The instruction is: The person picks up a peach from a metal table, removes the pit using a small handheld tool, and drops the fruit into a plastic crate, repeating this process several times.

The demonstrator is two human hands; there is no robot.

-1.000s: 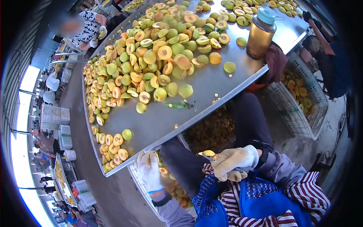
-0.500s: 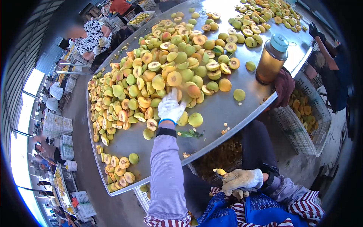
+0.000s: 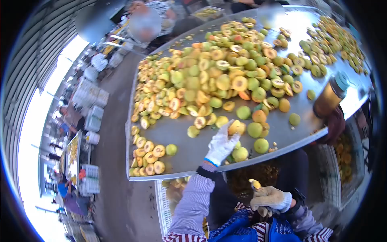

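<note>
In the head view, the left hand (image 3: 220, 146), in a white glove, has its grip closed around a yellow peach (image 3: 236, 128) over the near part of the metal desk (image 3: 189, 151). The peach sits at about one to two o'clock from that palm; it looks roundish, so no long axis can be told. Loose green-yellow peaches (image 3: 240, 154) lie near it, toward six o'clock, and the pile of peaches (image 3: 197, 76) spreads from ten to one o'clock.

The right hand (image 3: 271, 198), in a dingier glove, is at about five o'clock from the left, well apart from the held peach, which lies toward eleven o'clock from it. Its grip is clenched on a small yellow-tipped object (image 3: 255, 184) that points toward ten or eleven; its exact kind cannot be told.

At two o'clock from the left hand stands a teal-lidded bottle (image 3: 328, 101). No brand, label or writing can be read anywhere.
</note>
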